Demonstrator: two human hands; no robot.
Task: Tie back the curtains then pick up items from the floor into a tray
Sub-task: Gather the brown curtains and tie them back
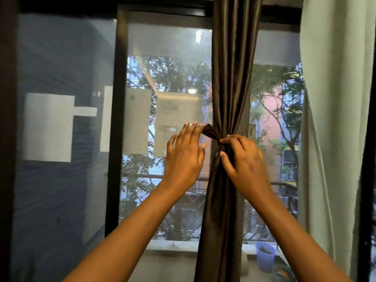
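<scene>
Brown satin curtain (230, 82) gathered mid-window, knot at waist nearly done. Right hand (244, 159) grip curled round knot (220, 145); left hand (184, 153) grip spread flat, fingertips at loose tail (209, 131). Pale green curtain (333, 119) at window's right edge untied. Floor items, tray out of view; pickup not begun.
</scene>
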